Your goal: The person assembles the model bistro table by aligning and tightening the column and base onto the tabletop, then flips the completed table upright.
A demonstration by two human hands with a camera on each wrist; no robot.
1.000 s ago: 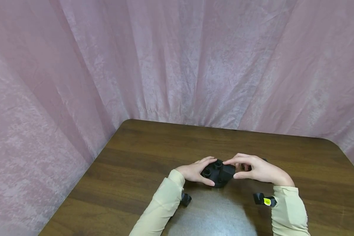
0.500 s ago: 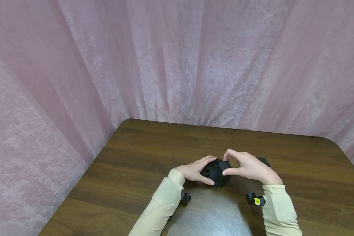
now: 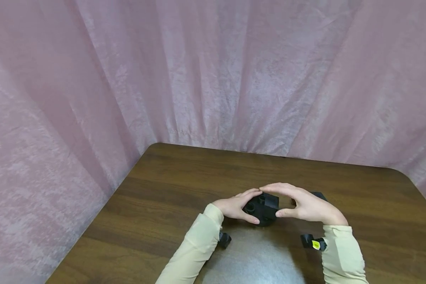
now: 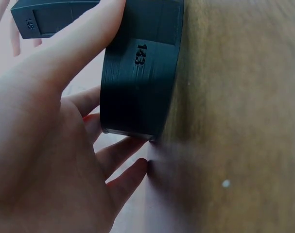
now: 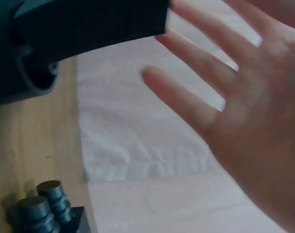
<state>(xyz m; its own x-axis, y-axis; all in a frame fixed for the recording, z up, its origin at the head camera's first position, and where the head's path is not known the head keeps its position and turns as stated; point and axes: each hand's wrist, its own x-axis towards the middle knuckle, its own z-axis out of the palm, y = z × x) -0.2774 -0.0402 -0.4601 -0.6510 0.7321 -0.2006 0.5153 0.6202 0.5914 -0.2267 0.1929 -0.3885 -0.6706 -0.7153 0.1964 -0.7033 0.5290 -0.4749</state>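
A round black plastic base (image 3: 264,219) marked 143 stands on the table, with several round sockets on its top. Across its right side sits a black block (image 3: 271,200), whose end overhangs the base in the right wrist view. My left hand (image 3: 231,207) grips the base from the left, thumb in front and fingers behind. Around the block's right side arches my right hand (image 3: 307,203), its thumb tip near the front corner and its long fingers stretched behind, close to the left fingertips. In the right wrist view these fingers look straight and spread.
Behind the right hand lies a black part (image 3: 319,195), and the right wrist view shows two ridged pegs (image 5: 51,194) standing on it. The brown wooden table (image 3: 184,177) ends at a pink curtain (image 3: 213,79). Black wrist cameras (image 3: 314,242) hang under both sleeves.
My right hand moved left and pinched the block, then loosened and spread wider around it. The block has turned on the base. My left hand has stayed in place.
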